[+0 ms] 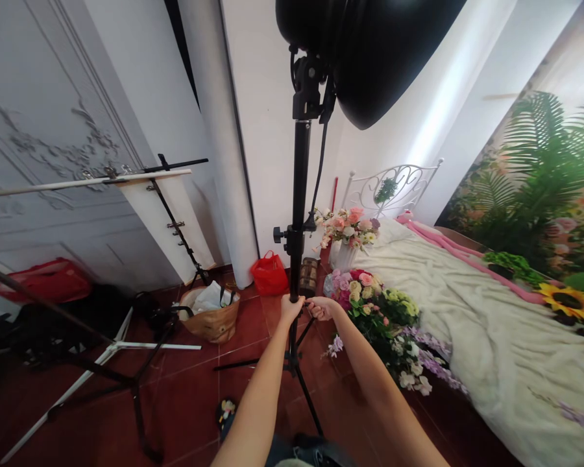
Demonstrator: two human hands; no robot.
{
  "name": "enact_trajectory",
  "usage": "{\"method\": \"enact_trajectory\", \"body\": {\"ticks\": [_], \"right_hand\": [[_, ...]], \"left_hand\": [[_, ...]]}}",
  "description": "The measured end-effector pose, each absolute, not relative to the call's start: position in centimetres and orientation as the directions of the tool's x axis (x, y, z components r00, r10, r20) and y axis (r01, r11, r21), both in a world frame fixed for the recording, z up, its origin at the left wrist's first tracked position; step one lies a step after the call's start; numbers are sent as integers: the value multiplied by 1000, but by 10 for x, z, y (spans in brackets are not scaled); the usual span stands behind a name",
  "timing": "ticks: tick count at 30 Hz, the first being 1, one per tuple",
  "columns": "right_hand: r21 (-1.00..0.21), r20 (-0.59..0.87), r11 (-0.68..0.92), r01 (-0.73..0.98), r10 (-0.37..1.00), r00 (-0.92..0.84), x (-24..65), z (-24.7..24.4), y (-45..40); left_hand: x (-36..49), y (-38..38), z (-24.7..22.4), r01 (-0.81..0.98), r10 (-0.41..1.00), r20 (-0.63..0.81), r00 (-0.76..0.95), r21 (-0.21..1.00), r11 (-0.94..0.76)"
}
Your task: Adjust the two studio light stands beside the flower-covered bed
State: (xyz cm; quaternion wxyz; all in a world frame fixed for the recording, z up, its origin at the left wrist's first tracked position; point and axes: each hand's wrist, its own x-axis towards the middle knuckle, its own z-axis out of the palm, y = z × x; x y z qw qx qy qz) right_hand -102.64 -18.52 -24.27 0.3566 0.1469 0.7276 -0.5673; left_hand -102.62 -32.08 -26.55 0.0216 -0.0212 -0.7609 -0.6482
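Note:
A black light stand [300, 175] rises upright in front of me, its tripod legs spread on the floor. On its top sits a studio light with a large black reflector [384, 58], and a cable hangs down beside the pole. My left hand [292, 307] is wrapped round the lower pole. Just right of the pole, my right hand [323, 308] is closed on what appears to be the stand's locking knob, mostly hidden by the fingers. Higher up, another locking knob [278, 235] sticks out to the left.
Bunches of artificial flowers [365, 292] stand close on the right, beside a bed with a cream blanket [486, 337]. A red bag [269, 274] and a woven basket [214, 321] sit on the tiled floor. More stands with black and white legs [109, 353] spread at left.

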Motion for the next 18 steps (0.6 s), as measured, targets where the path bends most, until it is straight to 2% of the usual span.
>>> {"method": "enact_trajectory", "body": {"ticks": [5, 7, 9, 11, 12, 18], "right_hand": [[-676, -669, 457, 578, -55, -741, -1019, -238, -188], [-697, -500, 545, 466, 97, -861, -1006, -242, -194], [-667, -171, 693, 274, 216, -961, -992, -247, -201], [-569, 104, 816, 103, 196, -975, -980, -251, -206], [-533, 157, 845, 45, 151, -976, -975, -253, -207], [-410, 196, 906, -105, -25, -980, -974, -264, -204]], "left_hand": [[-1025, -321, -263, 56, 18, 53, -998, 986, 160], [-1024, -322, -263, 60, 24, 57, -998, 988, 143], [-1024, -321, -264, 58, 15, 56, -998, 990, 128], [-1024, -321, -265, 51, 6, 51, -999, 992, 118], [-1024, -321, -266, 51, 2, 51, -999, 992, 115], [-1028, -319, -273, 67, -3, 68, -998, 990, 121]]}}
